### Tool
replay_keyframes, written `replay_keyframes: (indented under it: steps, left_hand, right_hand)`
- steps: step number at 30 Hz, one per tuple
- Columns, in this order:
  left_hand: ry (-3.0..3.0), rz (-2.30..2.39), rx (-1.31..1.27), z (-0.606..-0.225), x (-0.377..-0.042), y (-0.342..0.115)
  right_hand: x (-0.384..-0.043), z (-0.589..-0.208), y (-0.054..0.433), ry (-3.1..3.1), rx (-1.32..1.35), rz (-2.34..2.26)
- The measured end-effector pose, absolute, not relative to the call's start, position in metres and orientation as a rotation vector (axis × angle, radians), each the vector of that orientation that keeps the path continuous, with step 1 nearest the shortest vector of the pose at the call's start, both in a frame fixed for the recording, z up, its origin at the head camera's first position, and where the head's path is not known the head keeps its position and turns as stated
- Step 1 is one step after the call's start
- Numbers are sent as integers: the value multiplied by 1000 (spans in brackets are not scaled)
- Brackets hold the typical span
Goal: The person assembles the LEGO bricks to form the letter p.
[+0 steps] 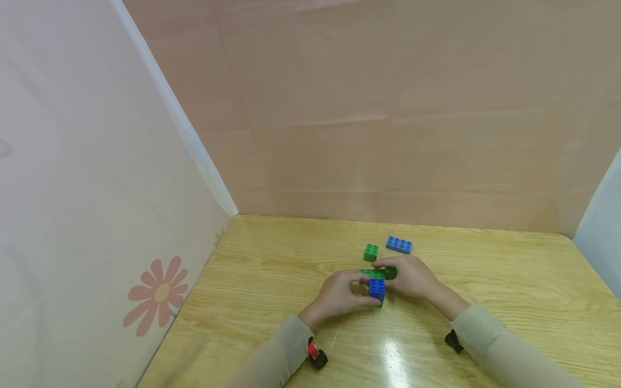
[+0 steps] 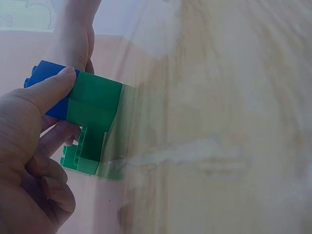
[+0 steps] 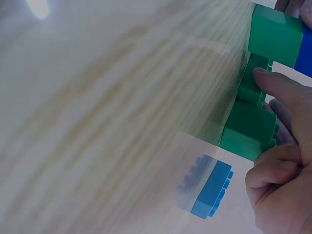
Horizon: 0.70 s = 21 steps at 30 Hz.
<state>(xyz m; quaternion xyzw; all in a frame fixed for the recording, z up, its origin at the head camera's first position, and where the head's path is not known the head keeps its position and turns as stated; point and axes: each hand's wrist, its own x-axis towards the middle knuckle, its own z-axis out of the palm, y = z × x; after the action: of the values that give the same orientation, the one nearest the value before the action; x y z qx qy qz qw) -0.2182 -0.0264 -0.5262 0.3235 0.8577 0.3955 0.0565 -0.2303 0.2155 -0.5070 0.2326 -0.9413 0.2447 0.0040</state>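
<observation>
In the head view my left hand (image 1: 339,293) pinches a blue brick (image 1: 377,286), its thumb at the near side. The left wrist view shows this blue brick (image 2: 52,87) set on a green brick (image 2: 95,95), thumb tip near their seam. Beside them is a lower green studded piece (image 1: 372,274). My right hand (image 1: 409,276) grips green bricks from the right, thumb on the low green piece (image 3: 253,80) in the right wrist view. A darker green brick (image 1: 391,272) sits between its fingers. Fingers partly hide how the pieces join.
Behind the hands stand a small green brick (image 1: 371,252) and a longer blue brick (image 1: 399,244) with studs up. The wooden table (image 1: 271,248) meets a tan backdrop (image 1: 330,161) at the back and a pale sheet (image 1: 97,161) with a printed flower at the left.
</observation>
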Motion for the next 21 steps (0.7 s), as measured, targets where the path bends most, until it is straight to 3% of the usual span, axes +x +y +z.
replay_keyframes:
  steps: [21]
  left_hand:
    - [2586,1236,984,-528,-218,-26]
  right_hand:
    - [-231,-509,221,-2954,635,933]
